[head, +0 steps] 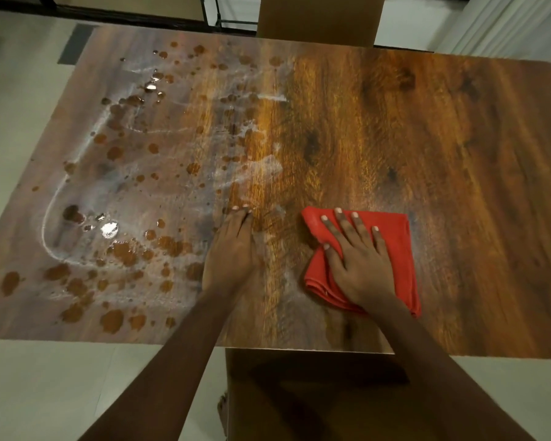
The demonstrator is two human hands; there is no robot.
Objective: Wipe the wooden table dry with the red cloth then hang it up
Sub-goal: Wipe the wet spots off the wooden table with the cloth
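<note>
The wooden table (442, 154) fills the head view. Its left half is covered with water drops and puddles (121, 249) and pale smear marks. A folded red cloth (395, 237) lies flat on the table near the front edge, right of centre. My right hand (360, 259) presses down on the cloth with fingers spread. My left hand (233, 249) rests flat on the bare wood beside it, fingers together, holding nothing, at the edge of the wet area.
A brown chair back (318, 17) stands at the table's far side. Another brown chair seat (299, 393) is under the near edge between my arms. Pale tiled floor (19, 393) surrounds the table. White curtains (506, 23) hang at the far right.
</note>
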